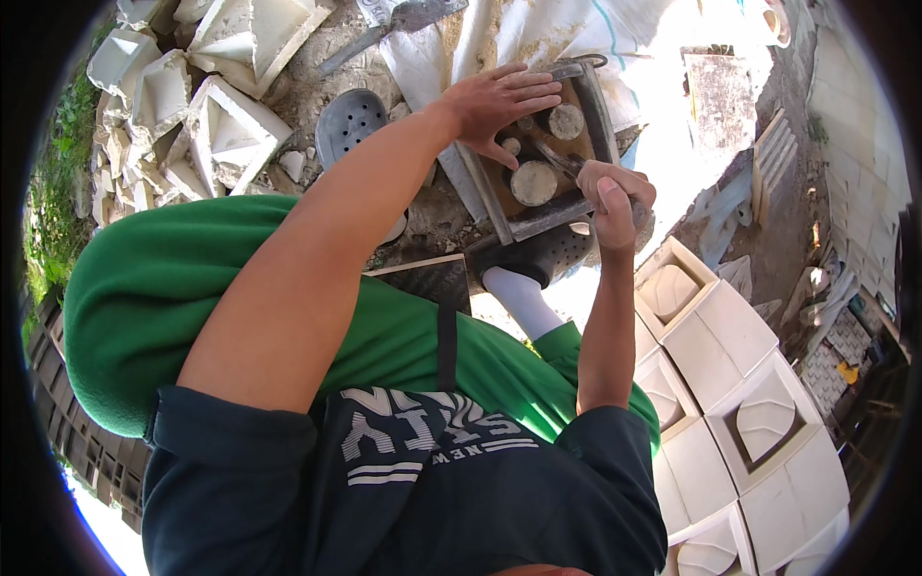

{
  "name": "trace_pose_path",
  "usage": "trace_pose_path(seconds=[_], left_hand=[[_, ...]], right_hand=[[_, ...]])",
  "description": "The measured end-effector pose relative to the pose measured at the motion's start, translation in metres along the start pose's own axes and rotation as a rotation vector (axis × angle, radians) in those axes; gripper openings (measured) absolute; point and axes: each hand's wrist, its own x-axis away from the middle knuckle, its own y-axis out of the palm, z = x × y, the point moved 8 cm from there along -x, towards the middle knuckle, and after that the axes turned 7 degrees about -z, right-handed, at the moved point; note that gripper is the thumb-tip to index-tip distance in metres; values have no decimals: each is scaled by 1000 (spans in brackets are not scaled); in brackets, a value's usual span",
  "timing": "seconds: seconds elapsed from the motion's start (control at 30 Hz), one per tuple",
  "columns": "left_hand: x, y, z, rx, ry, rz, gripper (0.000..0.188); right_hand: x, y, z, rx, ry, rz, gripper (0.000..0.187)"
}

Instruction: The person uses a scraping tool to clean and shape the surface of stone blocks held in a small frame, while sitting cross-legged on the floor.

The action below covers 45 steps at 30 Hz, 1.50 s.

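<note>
Between my feet lies a weathered rectangular frame point(599, 110), a mould-like box with a brown bottom. Inside stand a large round grey plug point(534, 182), a second round plug point(567, 121) and a smaller knob point(512, 146). My left hand point(495, 104) is stretched flat over the frame's upper left part, fingers out and thumb apart, with nothing in it. At the frame's right side, my right hand point(618, 200) is closed round the end of a dark metal tool point(557, 158), which reaches in between the plugs. Its kind is partly hidden by the fist.
White cast hollow blocks point(735, 355) stand stacked at the lower right. Broken white castings point(226, 125) are heaped at the upper left. A trowel point(408, 19) lies on white sacking point(538, 34) beyond the frame. My grey clog point(351, 125) and dark clog point(547, 254) flank the frame.
</note>
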Motion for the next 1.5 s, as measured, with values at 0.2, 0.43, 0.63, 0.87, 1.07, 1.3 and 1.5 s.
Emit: trace_pose_path(seconds=[0.2,0.43,0.63,0.87,1.07,1.3,1.5], left_hand=[[-1,0,0,-7,8,-3,115],[-3,-3,2,-8,11,13,114],[-1,-5,2,3,6,12,112],[-3,-4,3,1,24,26,113],[-4,-4,3,-20,21,20,112],[-3,-6,3,-11,32,49,111],[-3,-4,4,-12,27,47,111]], right_hand=[[5,-7,-1,-8,-12,48,31],[10,-15,-10,-86,-97,103,32],[12,-19,-15,-85,-70,201,30],[20,-24,-10,-82,-43,284,27],[28,-28,5,-76,1,353,29],[29,-19,-1,82,1,432,33],[39,-26,-10,-123,-142,640,34]])
